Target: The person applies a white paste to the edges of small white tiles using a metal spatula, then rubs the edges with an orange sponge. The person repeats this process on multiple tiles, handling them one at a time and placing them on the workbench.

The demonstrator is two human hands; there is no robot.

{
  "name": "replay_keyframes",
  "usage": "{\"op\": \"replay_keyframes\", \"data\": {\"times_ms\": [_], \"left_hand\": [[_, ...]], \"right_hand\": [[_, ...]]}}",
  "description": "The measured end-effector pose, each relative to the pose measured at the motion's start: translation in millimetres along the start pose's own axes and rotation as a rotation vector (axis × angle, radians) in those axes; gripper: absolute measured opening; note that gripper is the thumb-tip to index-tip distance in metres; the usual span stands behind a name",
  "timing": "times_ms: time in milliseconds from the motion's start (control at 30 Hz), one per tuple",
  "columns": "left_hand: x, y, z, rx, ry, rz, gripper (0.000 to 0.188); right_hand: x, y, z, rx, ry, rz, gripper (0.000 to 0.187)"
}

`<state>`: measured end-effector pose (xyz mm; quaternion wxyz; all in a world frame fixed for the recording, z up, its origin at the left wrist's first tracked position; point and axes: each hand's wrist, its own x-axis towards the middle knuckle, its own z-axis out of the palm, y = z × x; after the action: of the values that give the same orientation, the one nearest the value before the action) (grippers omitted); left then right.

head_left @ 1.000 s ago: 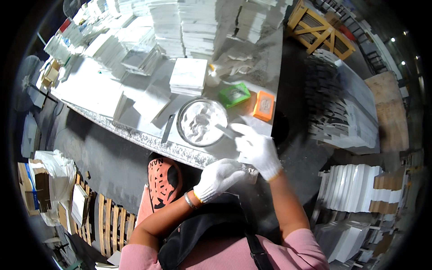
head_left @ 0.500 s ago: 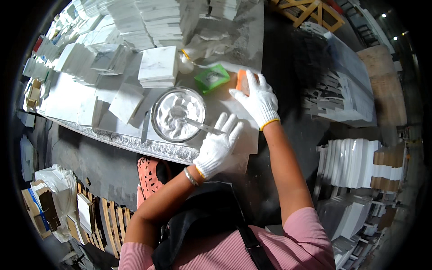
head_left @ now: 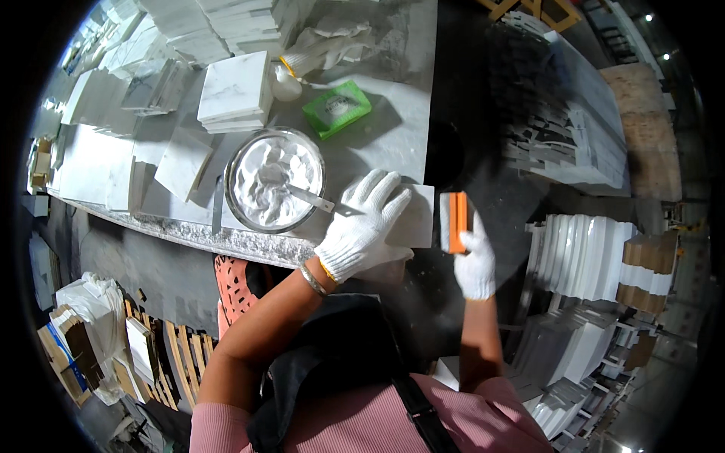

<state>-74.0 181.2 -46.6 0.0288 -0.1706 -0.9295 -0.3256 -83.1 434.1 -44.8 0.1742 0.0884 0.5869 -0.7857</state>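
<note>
My left hand [head_left: 362,225], in a white knit glove, lies flat with its fingers out on a white tile [head_left: 418,220] at the table's near right corner. My gloved right hand [head_left: 476,266] is closed round an orange and grey sanding block [head_left: 455,221], held off the table's right edge, beside the tile. Left of my left hand stands a clear round bowl [head_left: 320,162] of white paste [head_left: 260,181]. A flat metal spatula [head_left: 313,198] sticks out of the paste toward that hand. Behind them lies a green packet [head_left: 338,109].
White marble-look tiles [head_left: 234,89] are stacked behind the bowl, with more piles at the far left. A flat metal strip [head_left: 217,204] and a leaning tile [head_left: 184,162] are left of it. A spare glove [head_left: 325,51] lies farther back. Slabs [head_left: 581,264] stand at the right.
My right hand has lifted the sanding block from the table and brought it right and toward me, past the edge. My left hand stays down near the corner; the view has shifted slightly.
</note>
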Motion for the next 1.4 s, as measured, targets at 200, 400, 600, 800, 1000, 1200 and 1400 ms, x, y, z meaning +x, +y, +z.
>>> {"op": "replay_keyframes", "data": {"times_ms": [200, 400, 600, 800, 1000, 1200, 1400], "left_hand": [[1.5, -2.9, -1.4, -0.003, -0.004, 0.027, 0.091], [1.6, 2.6, -3.3, -0.002, 0.008, 0.005, 0.087], [-5.0, -7.3, 9.7, 0.129, 0.027, 0.019, 0.081], [0.7, 3.7, -3.8, -0.001, 0.006, -0.004, 0.076], [-1.2, -2.0, 3.0, 0.08, 0.019, 0.017, 0.083], [2.0, 3.1, -3.8, -0.033, -0.002, 0.013, 0.08], [-3.7, -1.9, 2.4, 0.034, 0.005, 0.0, 0.079]], "right_hand": [[3.8, 32.8, 38.0, -0.14, 0.163, -0.154, 0.066], [19.1, 25.0, 29.5, -0.197, 0.109, -0.104, 0.07], [-15.8, 25.5, 43.7, -0.638, 0.165, -0.269, 0.072], [27.1, 23.3, 35.8, -0.286, 0.142, -0.113, 0.066], [-25.5, 26.1, 42.5, -0.475, 0.19, -0.144, 0.072], [20.3, 27.9, 30.4, -0.239, 0.147, -0.086, 0.069], [-18.4, 24.4, 45.9, -0.521, 0.167, -0.209, 0.074]]}}
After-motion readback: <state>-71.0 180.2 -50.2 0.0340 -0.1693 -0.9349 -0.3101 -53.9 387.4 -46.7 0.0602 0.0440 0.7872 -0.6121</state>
